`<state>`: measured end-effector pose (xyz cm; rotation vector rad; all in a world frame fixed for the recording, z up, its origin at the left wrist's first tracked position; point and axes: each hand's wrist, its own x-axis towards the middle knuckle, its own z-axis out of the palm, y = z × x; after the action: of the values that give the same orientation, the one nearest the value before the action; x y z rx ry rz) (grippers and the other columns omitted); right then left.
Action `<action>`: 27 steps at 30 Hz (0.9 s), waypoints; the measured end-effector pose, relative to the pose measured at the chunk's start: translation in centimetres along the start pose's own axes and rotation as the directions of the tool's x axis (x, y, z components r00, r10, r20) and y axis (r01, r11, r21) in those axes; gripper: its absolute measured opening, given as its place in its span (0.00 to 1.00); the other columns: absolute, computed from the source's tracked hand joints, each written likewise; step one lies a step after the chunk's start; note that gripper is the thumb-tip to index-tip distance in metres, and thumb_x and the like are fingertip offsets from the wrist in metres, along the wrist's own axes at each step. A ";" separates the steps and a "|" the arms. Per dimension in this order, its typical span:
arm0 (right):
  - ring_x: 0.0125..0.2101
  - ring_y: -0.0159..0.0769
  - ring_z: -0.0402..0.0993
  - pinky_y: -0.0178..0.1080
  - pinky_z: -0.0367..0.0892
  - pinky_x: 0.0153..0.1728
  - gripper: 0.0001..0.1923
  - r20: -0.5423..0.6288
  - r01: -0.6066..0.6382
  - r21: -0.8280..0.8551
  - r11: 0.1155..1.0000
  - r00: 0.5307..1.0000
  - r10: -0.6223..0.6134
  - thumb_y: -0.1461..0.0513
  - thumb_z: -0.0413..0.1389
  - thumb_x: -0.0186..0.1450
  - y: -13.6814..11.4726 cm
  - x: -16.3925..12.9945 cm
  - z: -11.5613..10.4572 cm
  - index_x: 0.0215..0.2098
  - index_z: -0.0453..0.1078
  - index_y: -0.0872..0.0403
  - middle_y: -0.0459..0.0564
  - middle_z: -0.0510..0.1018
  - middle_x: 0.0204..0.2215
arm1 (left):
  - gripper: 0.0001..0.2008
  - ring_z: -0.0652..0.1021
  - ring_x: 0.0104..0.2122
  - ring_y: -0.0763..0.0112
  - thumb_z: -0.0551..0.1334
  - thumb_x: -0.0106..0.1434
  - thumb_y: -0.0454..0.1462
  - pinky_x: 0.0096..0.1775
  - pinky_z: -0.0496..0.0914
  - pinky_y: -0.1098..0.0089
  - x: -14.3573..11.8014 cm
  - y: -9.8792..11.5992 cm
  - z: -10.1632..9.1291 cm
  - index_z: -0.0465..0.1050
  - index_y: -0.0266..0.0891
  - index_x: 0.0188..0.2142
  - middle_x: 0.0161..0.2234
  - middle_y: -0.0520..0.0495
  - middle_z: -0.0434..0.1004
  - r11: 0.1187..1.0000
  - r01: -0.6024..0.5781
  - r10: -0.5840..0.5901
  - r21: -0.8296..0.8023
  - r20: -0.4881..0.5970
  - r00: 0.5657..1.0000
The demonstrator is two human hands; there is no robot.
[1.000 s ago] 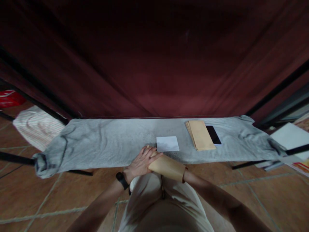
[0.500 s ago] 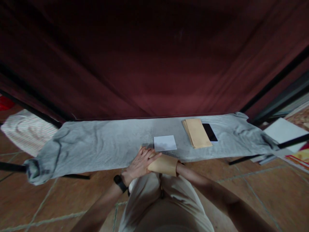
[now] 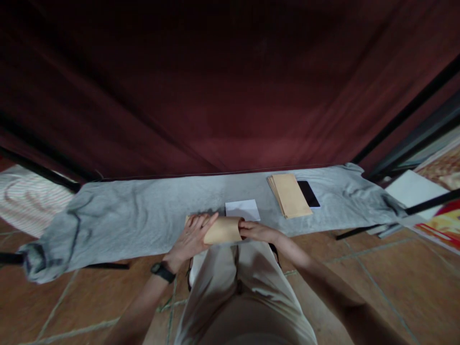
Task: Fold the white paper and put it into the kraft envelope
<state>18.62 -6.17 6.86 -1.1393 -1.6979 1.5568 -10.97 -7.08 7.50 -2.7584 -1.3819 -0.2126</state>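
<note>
A brown paper envelope (image 3: 224, 231) lies sideways near the front edge of the cloth-covered surface, its mouth bulging apart on the right. My left hand (image 3: 190, 239), with a dark watch on the wrist, holds the envelope's left end, fingers over the top and thumb stretched along it. At the mouth is my right hand (image 3: 257, 231); its fingertips are hidden inside, so their grip does not show. Just behind the envelope is a white paper rectangle (image 3: 243, 209), partly covered by it.
Several brown envelopes (image 3: 290, 194) form a fanned stack at the right, beside a dark phone or tablet (image 3: 308, 193). Grey cloth (image 3: 143, 206) covers the narrow surface. A dark red fabric wall (image 3: 230, 120) rises behind it. Black bars (image 3: 434, 201) stand at the sides.
My right hand has drawn back to the right, from wrist-deep inside the envelope to only its fingers at the mouth. The envelope and my left hand have shifted left in view.
</note>
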 end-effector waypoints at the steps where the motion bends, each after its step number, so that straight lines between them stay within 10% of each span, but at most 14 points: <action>1: 0.46 0.41 0.77 0.43 0.73 0.48 0.18 0.045 -0.002 0.056 0.998 0.999 -0.001 0.52 0.61 0.66 0.4 0.1 -0.5 0.51 0.75 0.51 0.50 0.79 0.48 | 0.52 0.67 0.58 0.48 0.69 0.57 0.44 0.62 0.55 0.50 -0.1 -0.4 0.0 0.42 0.43 0.73 0.58 0.36 0.66 1.000 0.025 -0.025 -0.003 0.000 1.000; 5: 0.43 0.40 0.78 0.41 0.75 0.42 0.25 -0.127 -0.053 0.151 0.987 0.989 0.072 0.51 0.55 0.67 2.2 0.8 -2.8 0.58 0.70 0.53 0.54 0.81 0.47 | 0.54 0.69 0.56 0.48 0.69 0.55 0.46 0.59 0.60 0.53 -0.3 -1.8 0.2 0.39 0.43 0.73 0.56 0.38 0.69 0.988 0.149 -0.149 -0.039 0.020 0.989; 10: 0.41 0.40 0.79 0.38 0.71 0.42 0.17 -0.597 -0.359 -0.437 0.825 0.801 0.033 0.57 0.53 0.70 4.1 1.6 -4.9 0.54 0.71 0.54 0.55 0.80 0.43 | 0.56 0.70 0.55 0.48 0.70 0.54 0.47 0.56 0.61 0.54 -0.5 -3.3 0.8 0.38 0.46 0.73 0.56 0.39 0.68 0.960 0.277 -0.274 -0.032 0.069 0.959; 17: 0.46 0.43 0.77 0.36 0.69 0.42 0.23 -0.655 -0.594 -0.597 0.540 0.749 0.100 0.51 0.53 0.71 4.2 3.5 -2.9 0.54 0.67 0.60 0.61 0.77 0.48 | 0.58 0.70 0.55 0.47 0.71 0.52 0.48 0.57 0.61 0.53 -0.5 -3.8 1.5 0.37 0.45 0.73 0.56 0.39 0.68 0.947 0.319 -0.315 -0.030 0.094 0.945; 27: 0.51 0.46 0.75 0.38 0.67 0.46 0.23 -0.663 -0.631 -0.557 0.540 0.730 0.169 0.54 0.59 0.67 3.6 4.1 -2.3 0.55 0.63 0.57 0.59 0.77 0.48 | 0.57 0.66 0.59 0.47 0.72 0.53 0.49 0.63 0.53 0.50 1.1 -4.5 0.2 0.40 0.44 0.73 0.59 0.35 0.66 0.975 0.207 -0.213 0.086 0.073 0.974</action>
<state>19.40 -1.58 3.19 -2.3281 -1.7437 0.5036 -13.92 -3.48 7.40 -2.5835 -1.6651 -0.0526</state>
